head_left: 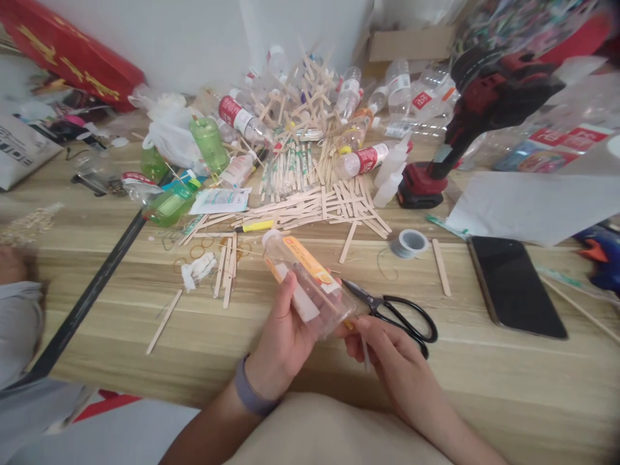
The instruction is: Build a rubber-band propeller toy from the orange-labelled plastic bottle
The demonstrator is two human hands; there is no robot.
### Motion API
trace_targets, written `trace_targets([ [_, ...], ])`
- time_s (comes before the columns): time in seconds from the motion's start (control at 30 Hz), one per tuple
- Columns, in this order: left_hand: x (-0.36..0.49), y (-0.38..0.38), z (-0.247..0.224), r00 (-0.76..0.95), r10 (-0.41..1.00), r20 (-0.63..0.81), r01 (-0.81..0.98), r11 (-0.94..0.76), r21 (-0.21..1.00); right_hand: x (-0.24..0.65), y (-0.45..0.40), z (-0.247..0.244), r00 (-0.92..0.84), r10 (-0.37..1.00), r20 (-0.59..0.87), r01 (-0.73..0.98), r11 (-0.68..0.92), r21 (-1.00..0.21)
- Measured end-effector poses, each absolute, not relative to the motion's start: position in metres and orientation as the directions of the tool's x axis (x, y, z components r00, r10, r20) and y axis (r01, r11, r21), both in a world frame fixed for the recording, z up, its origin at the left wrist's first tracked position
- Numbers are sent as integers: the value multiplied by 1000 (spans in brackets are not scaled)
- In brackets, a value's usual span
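My left hand is wrapped around a clear plastic bottle with an orange label, its thumb lying along the side. The bottle is tilted, its capped neck pointing away to the upper left and its base towards my right hand. At that base the fingers of my right hand are pinched together on a thin pale strip. Whether the strip is joined to the bottle, I cannot tell. Just beyond my right hand lie black-handled scissors, partly hidden by it. A reel of grey wire sits farther back.
Wooden sticks are heaped mid-table, with several plastic bottles behind. A red-and-black cordless drill stands at right, near a phone. A yellow utility knife lies by the sticks. Another person's arm shows at left.
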State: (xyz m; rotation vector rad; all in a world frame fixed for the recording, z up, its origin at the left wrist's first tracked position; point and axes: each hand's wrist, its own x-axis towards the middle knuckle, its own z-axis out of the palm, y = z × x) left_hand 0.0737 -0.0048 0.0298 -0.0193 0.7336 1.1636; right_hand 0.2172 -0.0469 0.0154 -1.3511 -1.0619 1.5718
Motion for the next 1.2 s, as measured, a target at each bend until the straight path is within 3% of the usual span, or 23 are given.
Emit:
trace_targets([
  [0.13, 76, -8, 29, 173, 859, -483, -810, 402, 426, 216, -41, 19, -123, 930, -347, 73, -340, -937],
  [0.27, 79, -12, 30, 139, 883, -449, -803, 366, 471, 213, -38, 15, -94, 912, -399, 64, -394, -917],
  [0.43, 79, -14, 33, 87, 887, -453, -783, 341, 519, 211, -38, 17, -79, 939, -336, 144, -323, -935],
  [0.9, 68, -3, 33, 251, 789, -561, -791, 501, 351, 215, -41, 23, -211, 960, -182, 135, -155, -979],
  [1.2, 62, 3, 38, 247, 758, -604, -801, 510, 313, 223, -39, 25, -254, 927, -277, 150, -246, -958],
])
